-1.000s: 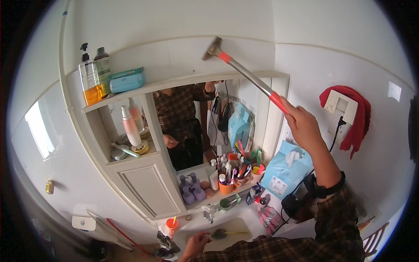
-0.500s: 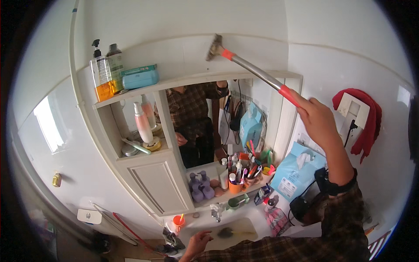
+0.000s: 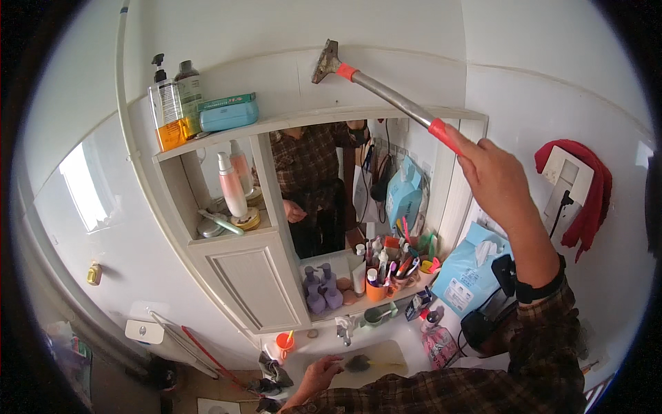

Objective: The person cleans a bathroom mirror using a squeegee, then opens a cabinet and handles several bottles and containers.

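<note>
Right hand (image 3: 495,181): raised at the upper right, fingers wrapping fully around the red grip end of a long-handled scraper (image 3: 376,88). The metal shaft is slanting up and to the left; its blade end is resting against the white wall tile (image 3: 386,27) just above the top ledge of the mirror cabinet (image 3: 252,276).

Left hand (image 3: 318,372): lying low at the sink basin (image 3: 386,353), fingers loosely spread and gripping nothing, just beside a dark brush (image 3: 358,363) that is lying in the basin.

Top ledge, left of the blade end and well apart from it: an amber pump bottle (image 3: 167,110), a dark-capped bottle (image 3: 188,86) and a teal box (image 3: 229,112) are standing in a row.

Open shelf below: a pink tube bottle (image 3: 231,185) is standing upright, with round tins (image 3: 245,219) beside it.

Mirror (image 3: 324,186): showing a plaid-shirted reflection.

Counter below the mirror: purple bottles (image 3: 321,293) and an orange cup of brushes (image 3: 376,286) are crowding the space, together with a light blue wipes pack (image 3: 469,272) under the raised forearm.

Right wall: a red cloth (image 3: 589,200) is hanging around a white socket (image 3: 569,181).
</note>
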Demonstrator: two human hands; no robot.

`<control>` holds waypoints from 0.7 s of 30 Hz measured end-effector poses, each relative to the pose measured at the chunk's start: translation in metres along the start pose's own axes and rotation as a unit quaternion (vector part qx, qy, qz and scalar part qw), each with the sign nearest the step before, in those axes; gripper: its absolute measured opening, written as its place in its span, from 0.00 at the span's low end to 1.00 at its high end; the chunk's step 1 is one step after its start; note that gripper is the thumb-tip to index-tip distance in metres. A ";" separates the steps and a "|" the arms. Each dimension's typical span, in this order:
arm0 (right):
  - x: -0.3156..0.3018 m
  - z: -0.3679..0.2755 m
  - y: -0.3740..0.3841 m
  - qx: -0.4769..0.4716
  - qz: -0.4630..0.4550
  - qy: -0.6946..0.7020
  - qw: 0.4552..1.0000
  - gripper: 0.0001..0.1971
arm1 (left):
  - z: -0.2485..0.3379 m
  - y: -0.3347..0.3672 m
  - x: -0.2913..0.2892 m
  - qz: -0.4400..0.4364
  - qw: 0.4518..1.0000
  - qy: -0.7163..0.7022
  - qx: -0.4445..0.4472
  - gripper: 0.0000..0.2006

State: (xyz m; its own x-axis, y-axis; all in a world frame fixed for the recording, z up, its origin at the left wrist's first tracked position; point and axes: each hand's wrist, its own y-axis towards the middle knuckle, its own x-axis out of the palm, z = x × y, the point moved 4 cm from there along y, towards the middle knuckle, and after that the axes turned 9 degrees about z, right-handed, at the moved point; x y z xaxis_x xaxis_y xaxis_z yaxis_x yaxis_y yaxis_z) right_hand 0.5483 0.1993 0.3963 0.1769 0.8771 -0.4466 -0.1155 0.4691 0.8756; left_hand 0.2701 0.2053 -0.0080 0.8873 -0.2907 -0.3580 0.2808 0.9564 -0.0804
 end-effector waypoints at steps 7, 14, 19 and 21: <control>-0.003 0.019 -0.011 0.042 -0.042 0.030 0.998 0.23 | -0.009 -0.003 -0.004 0.031 0.998 -0.059 -0.006 0.14; -0.009 0.014 0.001 0.008 -0.055 -0.014 0.998 0.22 | -0.013 -0.001 -0.003 0.029 0.999 -0.012 0.018 0.14; -0.011 -0.001 0.022 -0.061 -0.013 -0.041 0.997 0.23 | -0.021 -0.002 0.006 0.020 0.999 -0.031 0.027 0.14; -0.015 0.006 0.026 -0.075 0.000 -0.030 0.997 0.23 | -0.002 -0.006 0.002 0.021 0.999 -0.024 0.017 0.13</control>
State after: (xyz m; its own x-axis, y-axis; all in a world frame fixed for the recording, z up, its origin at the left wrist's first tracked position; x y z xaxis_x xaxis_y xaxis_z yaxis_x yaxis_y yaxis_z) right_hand 0.5480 0.1975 0.4270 0.2346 0.8710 -0.4317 -0.2594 0.4841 0.8357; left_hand 0.2699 0.1991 -0.0104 0.9147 -0.2525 -0.3154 0.2551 0.9663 -0.0338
